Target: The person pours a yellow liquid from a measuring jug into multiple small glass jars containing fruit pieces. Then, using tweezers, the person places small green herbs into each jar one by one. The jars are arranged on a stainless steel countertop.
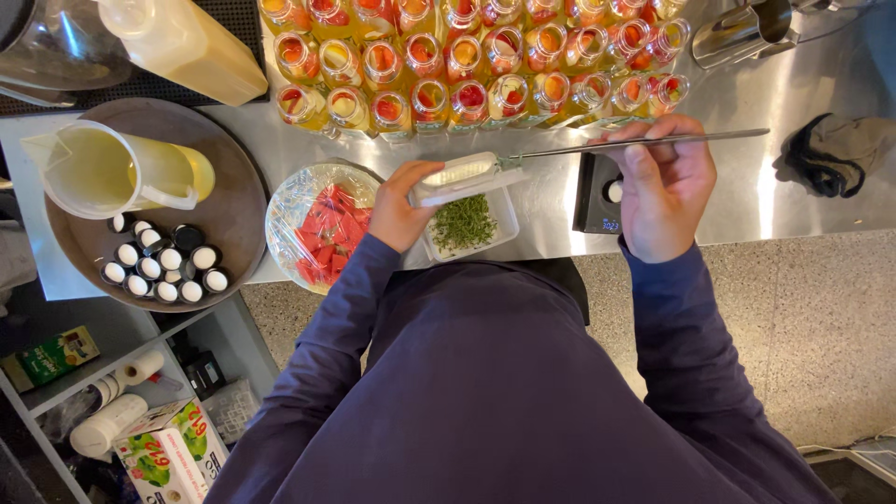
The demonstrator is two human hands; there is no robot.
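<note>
Your left hand (399,210) is pinching the white lid (459,176) over 1 clear tub of chopped green herbs (464,224), and your right hand (665,187) is clenched round 1 pair of long metal tweezers (644,142). Both sit on the steel tabletop (803,201) w/ 1 bowl of red fruit chunks (322,233) just left of the tub. Behind are approx 3 rows of small glass bottles (467,70), and 1 brown tray (233,210) w/ 1 jug (112,173) plus a dozen or so caps (159,266).

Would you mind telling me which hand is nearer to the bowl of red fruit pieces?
Left. The left hand sits right beside the bowl of red fruit pieces; the right hand is far across the counter, holding long tweezers.
</note>
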